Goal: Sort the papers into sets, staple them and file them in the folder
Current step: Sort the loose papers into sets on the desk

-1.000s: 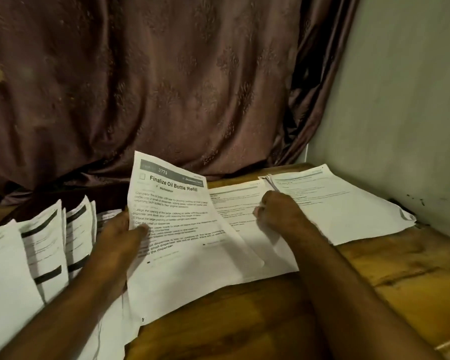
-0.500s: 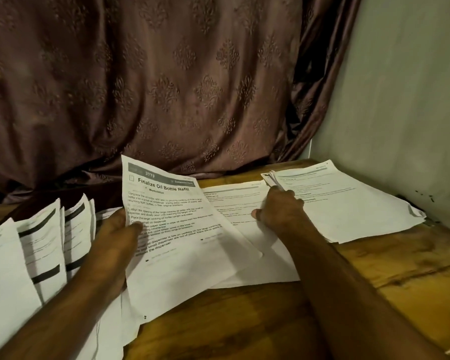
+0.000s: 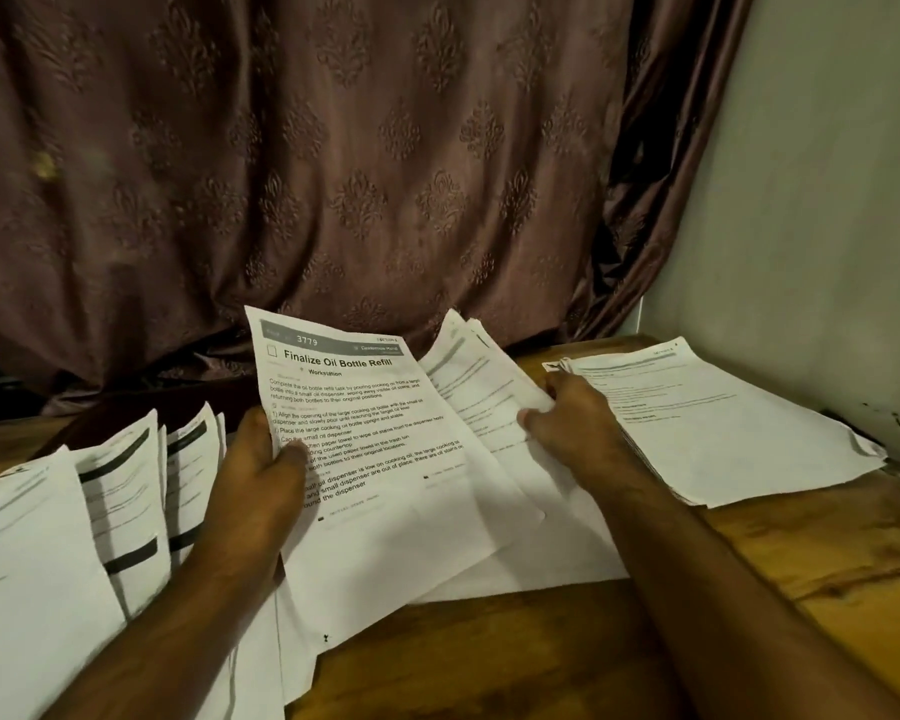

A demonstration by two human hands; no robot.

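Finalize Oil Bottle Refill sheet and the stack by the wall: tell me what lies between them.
In the head view, the right hand lifts a few printed sheets between the Finalize Oil Bottle Refill sheet and the stack by the wall.

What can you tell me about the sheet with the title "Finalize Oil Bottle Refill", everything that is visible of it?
The titled sheet is white printed paper with a grey header band reading 3779, an empty checkbox beside the bold title, the word "Workstation" below, then numbered lines of small text. Its top is raised and tilted back, while its lower part lies over other sheets on the wooden table. The left hand holds its left edge, thumb on the print. It looks thin, slightly curved and not stapled, as far as can be seen.
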